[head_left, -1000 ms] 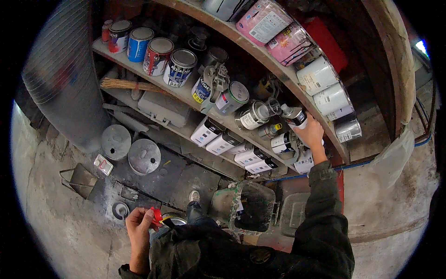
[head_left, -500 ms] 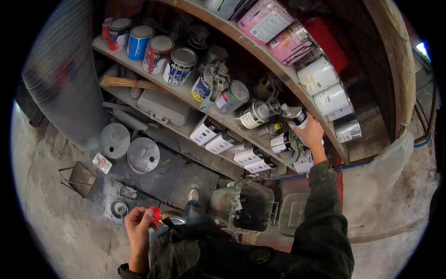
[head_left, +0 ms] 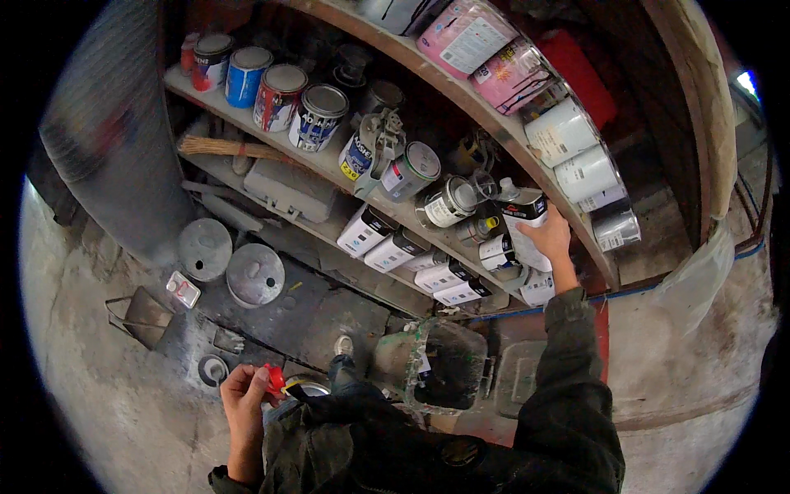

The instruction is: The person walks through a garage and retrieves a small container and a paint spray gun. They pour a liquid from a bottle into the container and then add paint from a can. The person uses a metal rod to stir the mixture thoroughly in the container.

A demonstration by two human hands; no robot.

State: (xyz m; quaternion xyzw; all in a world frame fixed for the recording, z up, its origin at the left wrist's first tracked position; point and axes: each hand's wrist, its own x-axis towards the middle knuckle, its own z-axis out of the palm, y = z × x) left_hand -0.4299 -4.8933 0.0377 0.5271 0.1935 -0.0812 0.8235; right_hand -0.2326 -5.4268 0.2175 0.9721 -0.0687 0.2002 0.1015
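The right hand is closed on a rectangular canister, white with a black upper band and a pale cap; the thumb lies across the front face, and the fingers on the far side are out of sight. Compared with the picture half a second ago, the canister shows far more of its white front, where only the cap, the dark top and a short strip of label were exposed; the wrist has hardly shifted. In this inspector's judgement the canister has been turned or drawn toward the shelf front, and the grip appears secure. It stands at the right end of the middle shelf, near a small yellow-capped bottle and a round can with a white label; whether its base bears on the board or hangs clear cannot be determined. The left hand shows no appreciable change: thumb and fingertips pinch a small red plastic piece, held low before the body, well apart from the shelving. A partly hidden metal can sits just beside that piece. Below the shelving, a paint-splattered bin stands on the floor near the person's shoe.
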